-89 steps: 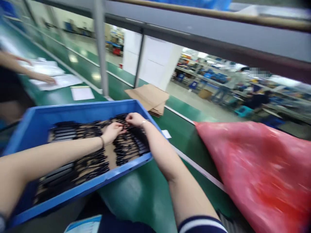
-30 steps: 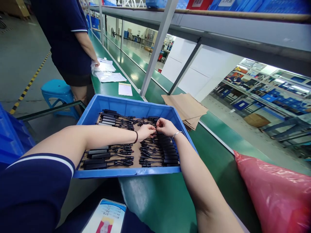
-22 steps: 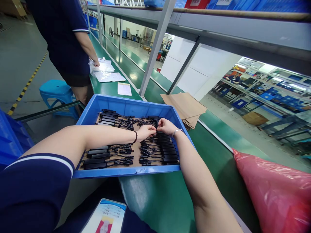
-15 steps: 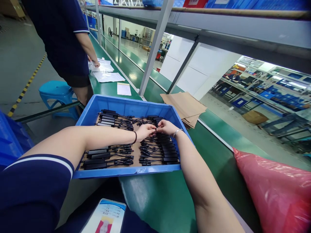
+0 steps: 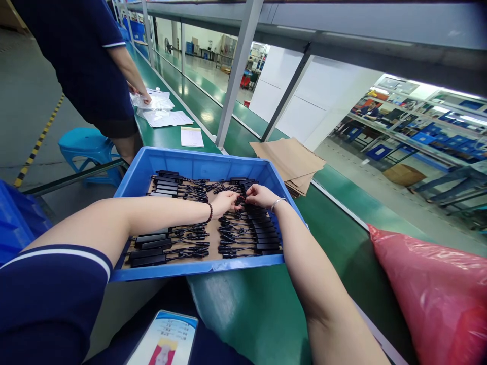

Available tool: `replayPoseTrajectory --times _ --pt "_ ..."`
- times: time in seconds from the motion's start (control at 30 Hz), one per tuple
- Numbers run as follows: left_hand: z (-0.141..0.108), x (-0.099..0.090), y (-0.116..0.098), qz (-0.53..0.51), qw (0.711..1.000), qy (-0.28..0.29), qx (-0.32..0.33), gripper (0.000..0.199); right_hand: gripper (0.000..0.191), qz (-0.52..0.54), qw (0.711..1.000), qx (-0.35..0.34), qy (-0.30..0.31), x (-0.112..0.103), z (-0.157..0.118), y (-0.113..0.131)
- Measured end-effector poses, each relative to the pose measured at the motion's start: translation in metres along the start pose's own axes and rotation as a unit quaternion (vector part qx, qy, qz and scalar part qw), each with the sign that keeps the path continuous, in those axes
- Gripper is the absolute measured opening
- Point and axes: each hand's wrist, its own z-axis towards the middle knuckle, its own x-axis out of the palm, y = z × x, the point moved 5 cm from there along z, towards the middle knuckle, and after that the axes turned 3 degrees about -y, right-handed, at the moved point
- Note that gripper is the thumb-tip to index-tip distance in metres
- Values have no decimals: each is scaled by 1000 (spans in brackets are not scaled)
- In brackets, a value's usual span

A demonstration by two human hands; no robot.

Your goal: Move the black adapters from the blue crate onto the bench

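Observation:
A blue plastic bin (image 5: 198, 163) holds rows of black adapter-like boxes with short cables (image 5: 262, 234), laid side by side on brown cardboard. Over the right-hand row my left hand (image 5: 225, 204) pinches a black cable (image 5: 240, 199) with a small reddish bit showing. Close by on the right, my right hand (image 5: 261, 196) has its fingers closed on the same dark piece; the fingers partly hide it. Further boxes (image 5: 152, 258) lie along the bin's left side.
Brown cardboard sheets (image 5: 289, 159) lie behind the bin on the green bench (image 5: 251, 309). A pink plastic bag (image 5: 429, 289) sits at the right. Metal posts (image 5: 238, 71) carry a shelf. At the left, a person (image 5: 79, 66) handles clear bags (image 5: 155, 104) near a blue stool (image 5: 81, 144).
My hands have parted slightly, and more of the dark cable piece with its reddish bit now shows between them. The camera view has shifted a little.

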Motion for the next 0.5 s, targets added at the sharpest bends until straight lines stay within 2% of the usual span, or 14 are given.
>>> replayPoseTrajectory --times 0.1,0.17,0.2,0.3,0.37,0.43,0.5 --pt "-2 1 -4 2 1000 4 1 26 19 -6 1000 -1 5 0 -2 3" --pt "-2 1 -6 20 1000 9 6 26 18 -9 1000 1 9 0 -4 5" --pt "-1 2 -7 34 999 14 9 26 17 -11 1000 2 11 0 -5 6" --pt "3 0 -8 83 996 33 9 49 14 -16 1000 1 20 1 -8 8" --pt "7 -3 -12 139 989 57 11 50 12 -22 999 -2 36 3 -11 9" --pt "11 -5 -18 254 962 90 39 39 11 -36 997 -10 66 5 -13 11" --pt "13 -6 -25 399 905 123 80 29 10 -56 992 -21 110 9 -15 13"
